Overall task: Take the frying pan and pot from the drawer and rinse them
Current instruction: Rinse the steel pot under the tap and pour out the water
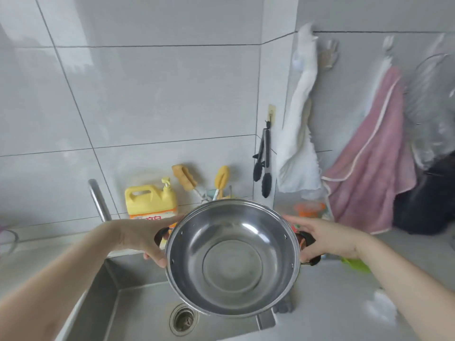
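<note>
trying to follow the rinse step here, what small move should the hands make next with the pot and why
Probably shift the pot left, toward the faucet. Both the left hand and right hand grip its black side handles, holding it tilted above the sink, partly over the counter edge. It looks empty and dry, and no water is running, so it likely needs to sit under the spout first.

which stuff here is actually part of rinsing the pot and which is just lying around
In use: pot, held by left hand and right hand over the sink; faucet.

Lying about: detergent bottle, tongs, white cloth, pink towel.
</note>
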The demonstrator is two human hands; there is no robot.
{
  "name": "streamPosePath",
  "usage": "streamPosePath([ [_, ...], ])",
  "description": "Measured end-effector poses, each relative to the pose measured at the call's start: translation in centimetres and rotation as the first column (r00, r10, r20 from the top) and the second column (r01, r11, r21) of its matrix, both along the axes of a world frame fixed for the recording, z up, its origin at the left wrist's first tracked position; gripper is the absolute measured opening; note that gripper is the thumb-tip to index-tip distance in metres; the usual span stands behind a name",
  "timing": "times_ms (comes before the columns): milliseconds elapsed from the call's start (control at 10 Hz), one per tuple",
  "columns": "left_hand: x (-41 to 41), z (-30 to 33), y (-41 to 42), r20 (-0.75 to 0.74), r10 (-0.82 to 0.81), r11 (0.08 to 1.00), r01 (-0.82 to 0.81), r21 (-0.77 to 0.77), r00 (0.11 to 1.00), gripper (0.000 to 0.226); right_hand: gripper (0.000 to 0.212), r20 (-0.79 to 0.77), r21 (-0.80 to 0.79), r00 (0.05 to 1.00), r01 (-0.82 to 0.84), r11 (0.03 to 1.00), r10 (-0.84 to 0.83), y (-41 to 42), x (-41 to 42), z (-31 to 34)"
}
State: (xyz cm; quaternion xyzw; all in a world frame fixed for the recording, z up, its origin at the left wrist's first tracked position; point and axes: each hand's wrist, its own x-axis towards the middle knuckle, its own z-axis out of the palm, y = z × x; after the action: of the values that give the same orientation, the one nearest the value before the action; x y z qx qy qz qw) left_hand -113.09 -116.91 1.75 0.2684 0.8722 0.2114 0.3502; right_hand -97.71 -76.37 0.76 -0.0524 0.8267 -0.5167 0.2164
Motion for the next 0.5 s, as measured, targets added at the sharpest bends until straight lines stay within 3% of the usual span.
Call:
streamPosePath([
  [300,12.7,1.4,19.4,-0.047,-0.376,0.924,0.378,0.063,0.925,0.121,0.091,-0.052,0.076,0.939,0.344,0.936,-0.340,11.8,25.2,1.8],
  [500,22.5,2.1,35.5,-0.060,-0.654,0.749,0.657,0.085,0.754,0.110,0.099,-0.048,0.168,0.716,0.693,0.701,-0.697,17.5,44.0,3.0],
])
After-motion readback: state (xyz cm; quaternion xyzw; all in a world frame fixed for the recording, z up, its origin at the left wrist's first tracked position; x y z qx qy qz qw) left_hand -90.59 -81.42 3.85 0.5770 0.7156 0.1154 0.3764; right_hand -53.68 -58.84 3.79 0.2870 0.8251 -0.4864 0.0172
